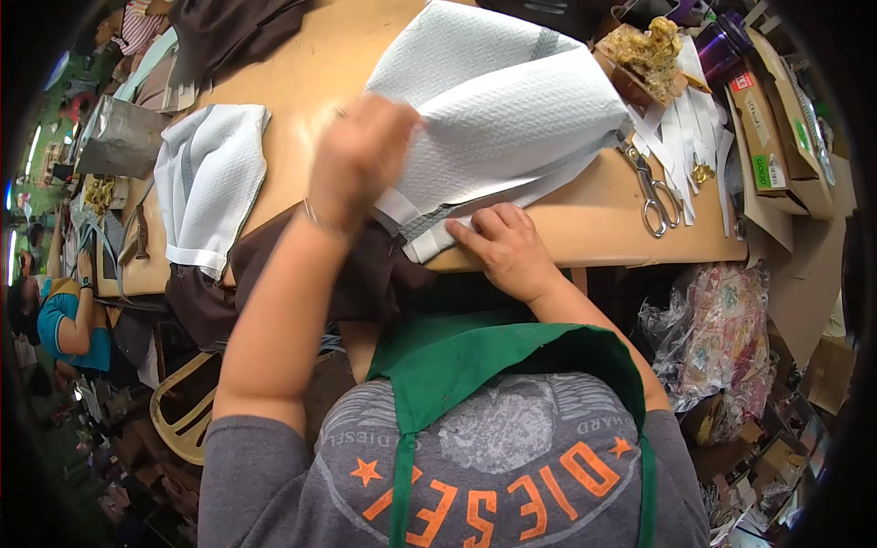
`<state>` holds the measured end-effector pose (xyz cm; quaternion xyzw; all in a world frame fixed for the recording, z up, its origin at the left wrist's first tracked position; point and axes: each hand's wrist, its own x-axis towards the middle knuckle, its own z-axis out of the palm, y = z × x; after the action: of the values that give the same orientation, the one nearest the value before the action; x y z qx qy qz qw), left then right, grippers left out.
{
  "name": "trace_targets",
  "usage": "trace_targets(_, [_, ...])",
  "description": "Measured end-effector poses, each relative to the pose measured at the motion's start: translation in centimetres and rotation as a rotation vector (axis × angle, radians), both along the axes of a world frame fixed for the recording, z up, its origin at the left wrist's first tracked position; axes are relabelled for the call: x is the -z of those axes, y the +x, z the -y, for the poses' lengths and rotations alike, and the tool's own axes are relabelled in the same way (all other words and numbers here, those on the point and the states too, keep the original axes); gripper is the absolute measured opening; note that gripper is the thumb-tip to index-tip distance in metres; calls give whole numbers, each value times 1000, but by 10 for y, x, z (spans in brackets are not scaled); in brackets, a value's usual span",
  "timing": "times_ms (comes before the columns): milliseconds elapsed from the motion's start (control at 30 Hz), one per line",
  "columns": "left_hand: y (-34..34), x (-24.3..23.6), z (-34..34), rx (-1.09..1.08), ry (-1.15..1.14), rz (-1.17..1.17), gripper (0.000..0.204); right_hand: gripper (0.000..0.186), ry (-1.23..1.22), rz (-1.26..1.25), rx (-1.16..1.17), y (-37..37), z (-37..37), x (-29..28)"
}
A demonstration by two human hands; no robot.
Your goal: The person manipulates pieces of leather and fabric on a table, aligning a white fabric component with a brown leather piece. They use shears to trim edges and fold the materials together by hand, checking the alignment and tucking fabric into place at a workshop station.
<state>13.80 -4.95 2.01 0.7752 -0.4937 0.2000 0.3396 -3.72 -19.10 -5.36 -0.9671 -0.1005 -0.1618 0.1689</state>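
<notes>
My left hand [361, 155], smeared by motion, is raised over a large white textured fabric piece [493, 110] with grey bands; what it holds, if anything, I cannot make out. My right hand [502, 247] presses curled fingers and thumb on a folded white strip [429, 245] along the piece's near edge. Dark brown cloth [283, 269] lies beneath and hangs over the table edge. Metal scissors [658, 205] lie right of the fabric, beside loose white strips [685, 146].
A second white piece [210, 183] lies left on the table [283, 91]. Cardboard boxes [772, 137], a yellowish block [649, 64] and purple container [717, 50] stand right, wrapped plastic [713, 338] below. A co-worker in teal [64, 320] is at far left, near a chair [187, 411].
</notes>
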Motion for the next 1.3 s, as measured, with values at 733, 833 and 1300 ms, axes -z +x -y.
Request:
trace_targets(733, [-29, 60, -27, -12, 666, -188, 73, 28, -77, -68, -192, 33, -24, -31])
trace_targets(833, [-29, 63, -28, -5, 628, -210, 72, 28, -117, -65, -149, 37, -31, -28])
trace_targets(1300, [-30, 70, -30, 17, 543, -241, 69, 33, -286, -202, 82, 39, -52, -33])
